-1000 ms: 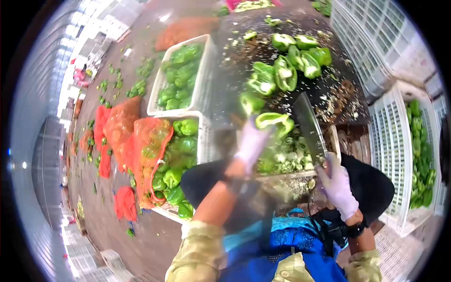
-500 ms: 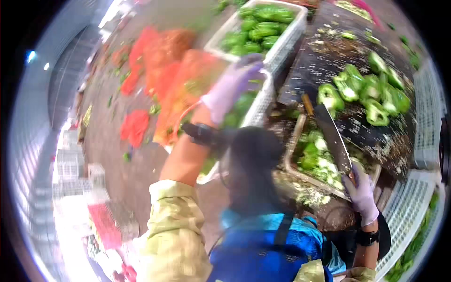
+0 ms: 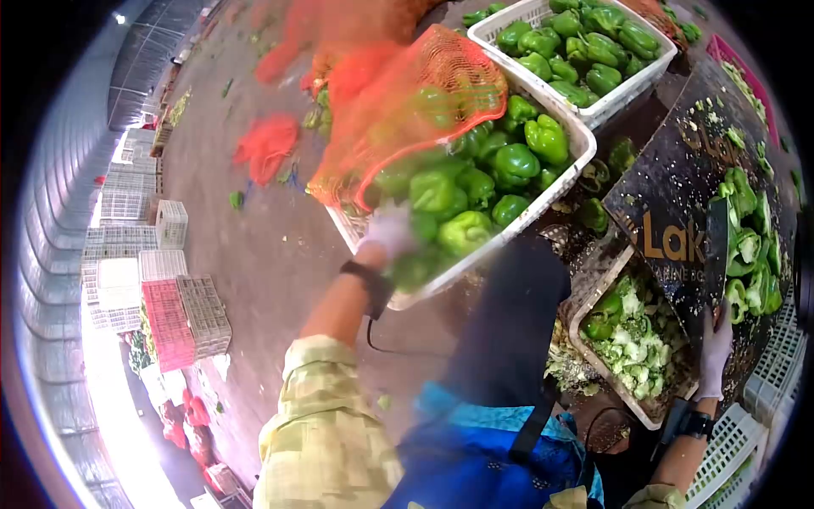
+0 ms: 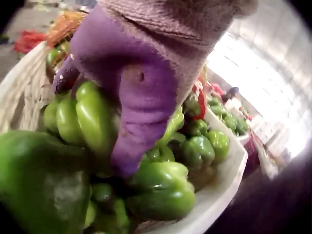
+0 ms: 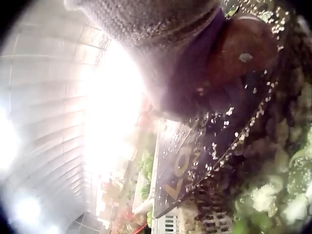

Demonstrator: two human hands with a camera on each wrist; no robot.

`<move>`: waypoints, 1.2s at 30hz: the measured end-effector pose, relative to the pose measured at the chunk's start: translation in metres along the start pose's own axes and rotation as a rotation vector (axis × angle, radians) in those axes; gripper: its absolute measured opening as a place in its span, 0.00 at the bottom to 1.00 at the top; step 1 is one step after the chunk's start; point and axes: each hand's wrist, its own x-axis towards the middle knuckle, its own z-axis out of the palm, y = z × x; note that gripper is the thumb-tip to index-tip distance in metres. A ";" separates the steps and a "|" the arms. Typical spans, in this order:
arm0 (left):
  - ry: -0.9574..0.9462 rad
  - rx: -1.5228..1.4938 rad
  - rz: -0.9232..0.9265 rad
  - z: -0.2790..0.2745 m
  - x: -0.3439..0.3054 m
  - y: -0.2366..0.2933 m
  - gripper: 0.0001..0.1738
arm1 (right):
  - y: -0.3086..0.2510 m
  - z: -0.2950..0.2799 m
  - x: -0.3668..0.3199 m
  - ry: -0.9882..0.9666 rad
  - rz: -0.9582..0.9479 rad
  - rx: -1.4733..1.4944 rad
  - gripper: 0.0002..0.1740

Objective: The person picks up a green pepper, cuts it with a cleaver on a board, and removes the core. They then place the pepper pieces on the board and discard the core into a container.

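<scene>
My left hand [image 3: 390, 233], in a purple-and-white work glove, reaches into a white crate [image 3: 585, 148] of green bell peppers and is blurred in the head view. In the left wrist view its thumb and fingers lie around a light green bell pepper [image 4: 95, 119], with other peppers close on all sides. At the right, my gloved right hand [image 3: 715, 352] grips a wide-bladed knife [image 3: 718, 246], its blade pointing away over the dark board [image 3: 636, 182]. Halved bell peppers [image 3: 750, 246] are heaped on the board beyond the blade.
Orange-red mesh netting [image 3: 407, 110] drapes over the crate's far left side. A second pepper crate [image 3: 666, 64] stands behind. Below the board, a shallow tray [image 3: 585, 327] holds pepper cores and scraps. More white crates [image 3: 721, 458] are at the lower right; red netting [image 3: 267, 148] lies on the floor.
The left hand has left the cut pepper over the tray, swung left and come down among the crate's peppers. The head view has turned left. The right hand keeps holding the knife.
</scene>
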 end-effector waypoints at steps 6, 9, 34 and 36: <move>-0.115 0.144 0.046 -0.017 -0.002 0.023 0.35 | -0.041 0.008 -0.020 0.107 -0.032 -0.227 0.27; 0.057 -0.035 0.056 -0.025 -0.008 0.009 0.47 | -0.061 0.004 -0.036 0.107 -0.074 -0.054 0.26; 0.385 -0.711 0.379 -0.008 -0.057 0.445 0.41 | -0.053 -0.023 -0.079 -0.057 0.133 0.170 0.23; 0.065 -1.013 0.499 -0.017 -0.036 0.433 0.37 | -0.061 -0.025 -0.080 -0.085 0.173 0.181 0.23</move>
